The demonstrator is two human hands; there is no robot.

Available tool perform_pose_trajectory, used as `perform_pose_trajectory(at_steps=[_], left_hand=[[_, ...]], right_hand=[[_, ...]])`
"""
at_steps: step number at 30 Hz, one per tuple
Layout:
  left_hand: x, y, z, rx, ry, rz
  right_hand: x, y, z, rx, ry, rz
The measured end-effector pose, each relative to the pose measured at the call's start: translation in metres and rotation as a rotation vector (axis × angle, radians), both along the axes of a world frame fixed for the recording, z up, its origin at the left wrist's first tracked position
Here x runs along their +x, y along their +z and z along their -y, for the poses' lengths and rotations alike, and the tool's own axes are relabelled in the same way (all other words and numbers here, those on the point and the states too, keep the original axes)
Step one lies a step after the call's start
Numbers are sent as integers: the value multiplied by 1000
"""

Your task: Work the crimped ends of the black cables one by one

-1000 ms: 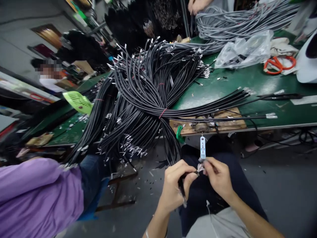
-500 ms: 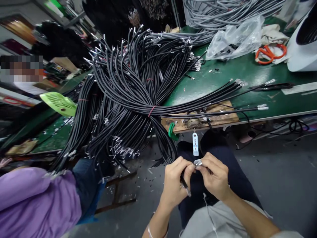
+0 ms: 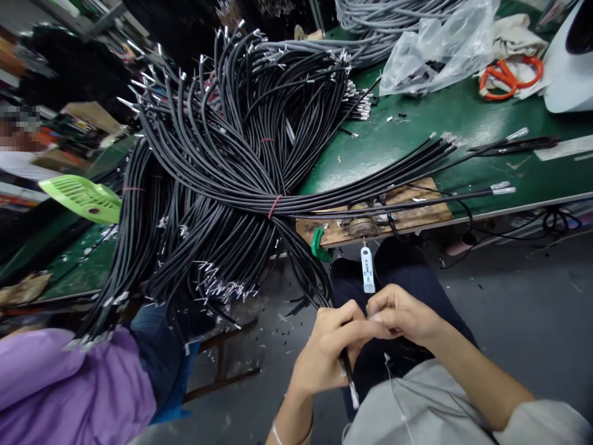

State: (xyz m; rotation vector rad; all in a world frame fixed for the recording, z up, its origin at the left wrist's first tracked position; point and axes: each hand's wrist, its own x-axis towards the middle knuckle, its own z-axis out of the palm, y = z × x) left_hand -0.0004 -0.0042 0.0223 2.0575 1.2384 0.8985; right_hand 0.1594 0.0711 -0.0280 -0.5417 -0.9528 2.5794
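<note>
My left hand (image 3: 331, 346) is closed around a black cable (image 3: 346, 371), whose silvery end points down below the palm. Its fingers meet those of my right hand (image 3: 403, 315) over my lap; the right fingers are pinched, and whatever lies between them is hidden. Just above the hands hangs a light-blue tag-like tool (image 3: 367, 270) from a wooden board (image 3: 417, 216) at the table edge. A large bundle of black cables (image 3: 222, 167) with silvery ends spreads over the table to the left, tied with red bands.
A green clamp (image 3: 319, 245) grips the board. On the green table (image 3: 491, 201) lie orange-handled scissors (image 3: 509, 79), a clear plastic bag (image 3: 435, 52), grey cables (image 3: 393, 21) and dark pliers (image 3: 514, 146). At the left sits a person in purple (image 3: 78, 389), near a green fan-like object (image 3: 83, 196).
The silvery piece seen between my fingertips is now covered. My left fingers have stretched across toward my right hand, and the view has shifted slightly.
</note>
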Motion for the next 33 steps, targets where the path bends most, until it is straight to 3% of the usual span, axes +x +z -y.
perform_pose_trajectory(at_steps=[5,7,10,15,23,30,33], left_hand=[[5,-8,3,231,157,94],[10,-11,2,289,235,107],[18,-14,0,343,328,115],[28,-18,-5,347,411,131],[39,-19,-17,323,441,149],[30,-19,-9,337,396,122],[22,-17,-4,342,349,65]], right_hand=[[2,17,-28,177,-400,197],[-3,24,-34,293,-459,224],[-15,29,-34,324,-446,180],[-24,27,-27,105,-426,59],[-25,26,-27,44,-429,16],[-8,-2,-27,-5,-434,9],[8,-14,-24,91,-477,102]])
